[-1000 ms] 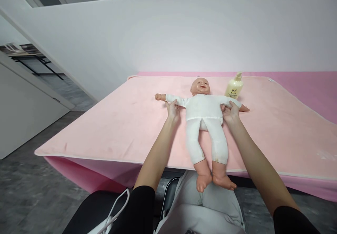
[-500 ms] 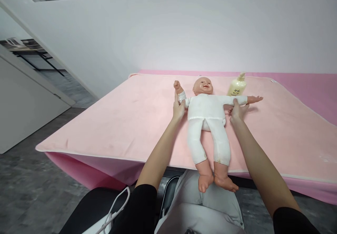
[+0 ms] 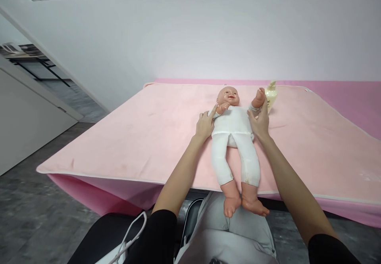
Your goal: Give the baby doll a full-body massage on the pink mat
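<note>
A baby doll (image 3: 232, 121) with a white cloth body lies on its back on a pink blanket (image 3: 133, 137), its feet hanging past the front edge. My left hand (image 3: 206, 123) is closed on the doll's arm on the left, whose fist rests at the top of the chest below the chin. On the other side my right hand (image 3: 260, 122) grips the doll's other arm, bent so that its hand points up. Just behind that raised arm stands a pale yellow pump bottle (image 3: 271, 95), partly covered by the doll's hand and my fingers.
A brighter pink cloth (image 3: 336, 97) shows under the blanket along the back and right. Behind the table rises a white wall (image 3: 190, 38). A white cable (image 3: 133, 236) lies by my left elbow, near a black seat (image 3: 98, 236).
Both doll arms have moved inward: the left one from beside the head onto the chest, the right one from stretched out sideways to bent upward. My hands moved with them.
</note>
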`<state>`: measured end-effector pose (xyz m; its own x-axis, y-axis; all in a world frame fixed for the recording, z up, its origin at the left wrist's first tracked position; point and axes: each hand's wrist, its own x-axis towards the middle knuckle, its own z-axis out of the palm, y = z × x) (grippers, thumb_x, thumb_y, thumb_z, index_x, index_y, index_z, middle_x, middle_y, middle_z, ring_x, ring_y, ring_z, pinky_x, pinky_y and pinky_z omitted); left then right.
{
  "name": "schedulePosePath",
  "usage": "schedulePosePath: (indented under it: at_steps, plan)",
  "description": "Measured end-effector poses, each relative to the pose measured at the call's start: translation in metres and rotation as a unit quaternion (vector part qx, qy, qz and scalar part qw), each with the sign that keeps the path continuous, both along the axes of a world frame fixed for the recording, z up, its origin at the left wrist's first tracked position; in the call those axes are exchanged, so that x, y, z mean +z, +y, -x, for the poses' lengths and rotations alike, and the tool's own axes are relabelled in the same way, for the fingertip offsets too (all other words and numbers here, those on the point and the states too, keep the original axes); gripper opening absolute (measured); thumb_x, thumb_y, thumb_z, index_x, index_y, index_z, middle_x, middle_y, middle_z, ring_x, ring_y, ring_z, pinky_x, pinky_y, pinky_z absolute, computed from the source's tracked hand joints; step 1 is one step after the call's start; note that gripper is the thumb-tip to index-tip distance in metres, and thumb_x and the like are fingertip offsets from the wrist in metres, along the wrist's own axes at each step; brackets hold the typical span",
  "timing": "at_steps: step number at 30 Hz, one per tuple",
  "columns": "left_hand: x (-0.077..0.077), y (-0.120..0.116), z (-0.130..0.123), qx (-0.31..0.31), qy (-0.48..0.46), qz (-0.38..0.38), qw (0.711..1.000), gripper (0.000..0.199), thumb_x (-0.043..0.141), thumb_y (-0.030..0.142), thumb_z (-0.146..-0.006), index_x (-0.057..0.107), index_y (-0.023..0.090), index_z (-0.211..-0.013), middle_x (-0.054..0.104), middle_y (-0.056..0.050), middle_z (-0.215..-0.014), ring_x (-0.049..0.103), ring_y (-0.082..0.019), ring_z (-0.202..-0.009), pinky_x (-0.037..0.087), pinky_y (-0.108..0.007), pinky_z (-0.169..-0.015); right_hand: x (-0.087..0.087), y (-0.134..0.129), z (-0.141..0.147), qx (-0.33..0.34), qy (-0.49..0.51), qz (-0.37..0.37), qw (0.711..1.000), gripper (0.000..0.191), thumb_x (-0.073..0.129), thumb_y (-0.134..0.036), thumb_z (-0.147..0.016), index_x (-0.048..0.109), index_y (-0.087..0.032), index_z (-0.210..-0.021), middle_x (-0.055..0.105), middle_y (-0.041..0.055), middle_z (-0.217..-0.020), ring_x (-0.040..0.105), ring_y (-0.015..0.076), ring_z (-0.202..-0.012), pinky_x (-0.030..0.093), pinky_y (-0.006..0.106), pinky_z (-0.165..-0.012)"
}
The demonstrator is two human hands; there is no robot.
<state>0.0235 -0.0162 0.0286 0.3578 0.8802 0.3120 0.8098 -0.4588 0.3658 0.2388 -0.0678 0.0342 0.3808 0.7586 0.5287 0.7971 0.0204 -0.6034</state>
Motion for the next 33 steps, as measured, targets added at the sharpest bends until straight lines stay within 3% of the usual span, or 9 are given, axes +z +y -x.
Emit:
schedulePosePath:
  at_steps: [3, 6, 11, 17, 26, 30, 33]
  plan:
    - [0.0, 0.0, 0.0, 0.008, 0.025, -0.011, 1.0, 0.063, 0.03, 0.013, -0.087, 0.022, 0.028, -0.147, 0.053, -0.011, -0.117, 0.044, -0.026, -0.104, 0.041, -0.038, -0.091, -0.009, 0.006, -0.001, 0.098, -0.017, -0.083, 0.992, 0.067, 0.043, -0.034, -0.085, 0.016, -0.024, -0.146, 0.039, 0.0121, -0.141, 0.047, 0.0249, -0.117, 0.043, 0.041, -0.092]
    - [-0.001, 0.001, 0.0, 0.01, 0.038, -0.027, 0.999, 0.064, 0.033, 0.014, -0.087, 0.021, 0.03, -0.147, 0.053, -0.011, -0.115, 0.044, -0.026, -0.102, 0.044, -0.037, -0.088, -0.016, 0.01, -0.001, 0.137, -0.06, -0.082, 0.985, 0.06, 0.04, -0.021, -0.081, 0.033, -0.023, -0.141, 0.053, 0.0105, -0.125, 0.052, 0.0239, -0.107, 0.043, 0.043, -0.093]
    - [-0.002, 0.0, 0.0, 0.011, 0.055, -0.049, 0.997, 0.063, 0.032, 0.013, -0.087, 0.021, 0.03, -0.147, 0.053, -0.01, -0.113, 0.045, -0.025, -0.101, 0.045, -0.037, -0.088, -0.02, 0.011, -0.001, 0.118, -0.112, -0.031, 0.986, 0.06, 0.035, -0.012, -0.079, 0.042, -0.022, -0.137, 0.055, 0.0101, -0.117, 0.048, 0.0246, -0.111, 0.04, 0.044, -0.097]
    - [-0.004, -0.001, -0.004, 0.011, 0.089, -0.071, 0.993, 0.061, 0.032, 0.014, -0.088, 0.025, 0.032, -0.146, 0.052, -0.011, -0.113, 0.044, -0.025, -0.1, 0.045, -0.035, -0.086, -0.019, 0.006, 0.003, 0.074, -0.151, 0.009, 0.986, 0.06, 0.035, -0.011, -0.08, 0.044, -0.025, -0.138, 0.053, 0.0111, -0.115, 0.046, 0.0255, -0.107, 0.042, 0.042, -0.091]
    - [-0.007, -0.002, -0.007, 0.006, 0.088, -0.093, 0.992, 0.053, 0.03, 0.019, -0.092, 0.032, 0.037, -0.143, 0.053, -0.011, -0.113, 0.047, -0.024, -0.099, 0.046, -0.036, -0.084, -0.013, 0.003, 0.009, 0.04, -0.106, 0.036, 0.993, 0.057, 0.036, -0.009, -0.076, 0.058, -0.024, -0.126, 0.056, 0.0122, -0.105, 0.05, 0.0263, -0.099, 0.043, 0.043, -0.085]
    - [-0.008, 0.0, -0.004, -0.017, 0.074, -0.115, 0.99, 0.052, 0.033, 0.019, -0.091, 0.037, 0.033, -0.141, 0.052, -0.013, -0.122, 0.049, -0.026, -0.106, 0.045, -0.038, -0.087, -0.014, 0.005, 0.006, 0.043, -0.101, 0.021, 0.994, 0.056, 0.038, -0.007, -0.072, 0.062, -0.022, -0.12, 0.057, 0.012, -0.105, 0.051, 0.0261, -0.099, 0.044, 0.043, -0.088]
    - [-0.01, 0.004, -0.001, -0.069, 0.061, -0.151, 0.984, 0.052, 0.035, 0.017, -0.09, 0.039, 0.031, -0.14, 0.044, -0.011, -0.138, 0.042, -0.026, -0.122, 0.038, -0.041, -0.1, -0.017, 0.006, 0.004, 0.054, -0.106, 0.011, 0.993, 0.055, 0.038, -0.006, -0.071, 0.064, -0.021, -0.117, 0.058, 0.0116, -0.106, 0.053, 0.0253, -0.099, 0.044, 0.043, -0.089]
